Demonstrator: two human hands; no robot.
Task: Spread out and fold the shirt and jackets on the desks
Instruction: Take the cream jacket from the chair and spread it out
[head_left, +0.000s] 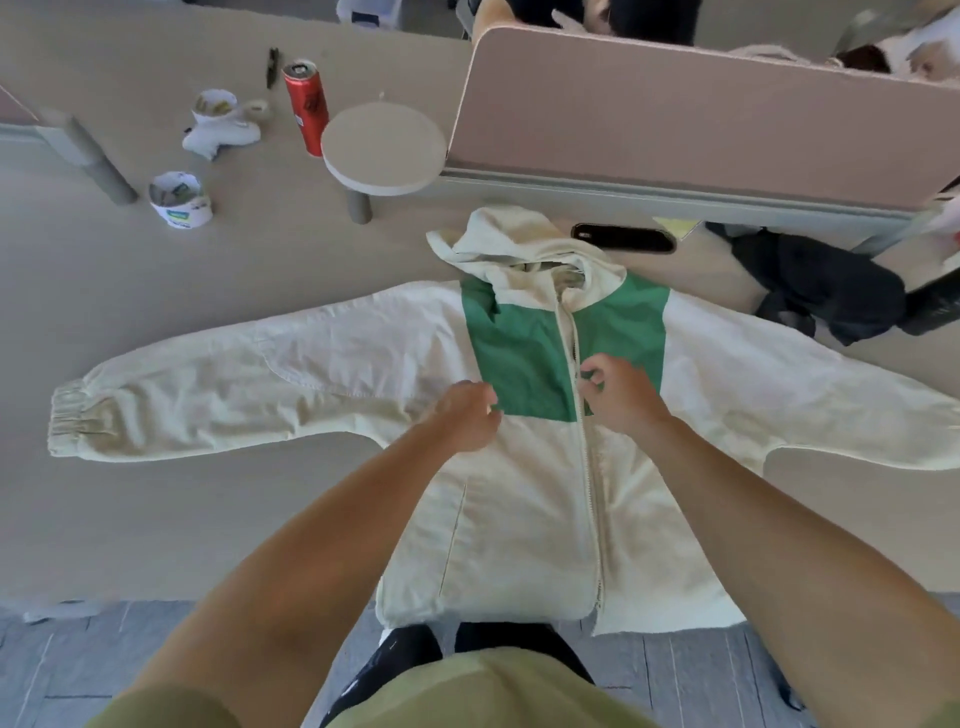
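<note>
The cream and green hooded jacket (524, 519) lies front up on the desk (156, 519), zipped, sleeves stretched out to either side. Both hands sit on its chest with fingers curled: the left hand (465, 415) at the green panel's lower corner, the right hand (621, 397) just beside the zip; whether either actually pinches cloth I cannot tell. A black garment (821, 291) lies crumpled off to the right

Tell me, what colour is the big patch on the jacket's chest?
Green. The patch sits on a cream jacket, clearest in the head view.
</note>
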